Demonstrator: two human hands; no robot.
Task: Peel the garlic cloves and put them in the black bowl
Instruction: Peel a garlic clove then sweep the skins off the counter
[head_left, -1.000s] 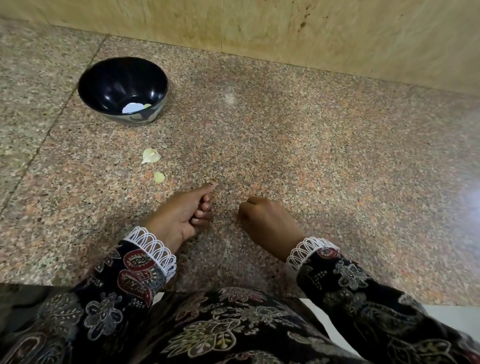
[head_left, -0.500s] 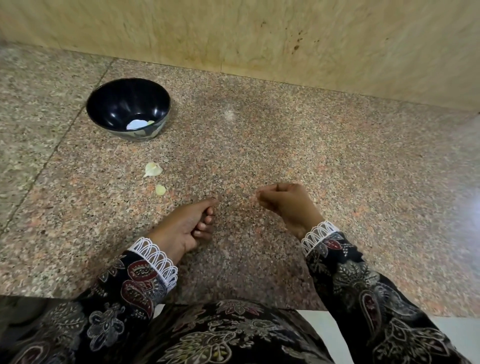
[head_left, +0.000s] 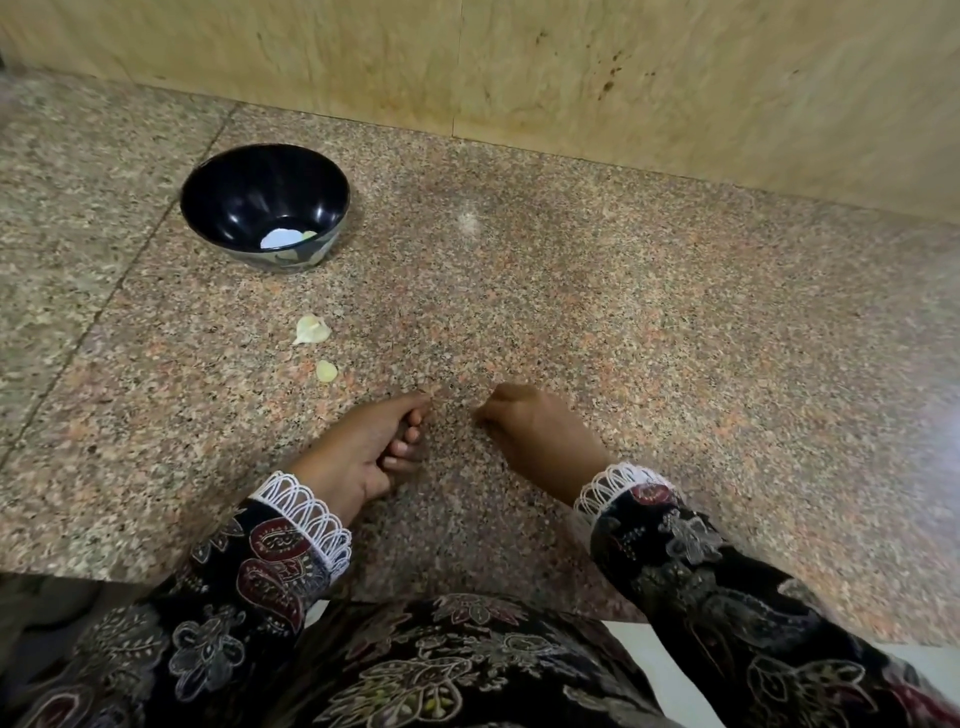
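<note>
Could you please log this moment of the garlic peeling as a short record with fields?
surface: granite counter
bowl: black bowl, far left, something pale inside
loose pieces: two pale garlic pieces on the counter, between bowl and hands
left hand: left hand, fingers curled, contents hidden
right hand: right hand, loosely fisted, contents hidden

Your left hand (head_left: 363, 452) rests on the granite counter (head_left: 649, 322) with its fingers curled in, and your right hand (head_left: 540, 431) sits just beside it, loosely fisted; whether either holds anything is hidden. Two pale garlic pieces (head_left: 311, 330) lie between your left hand and the black bowl (head_left: 265, 205), which holds something pale.
</note>
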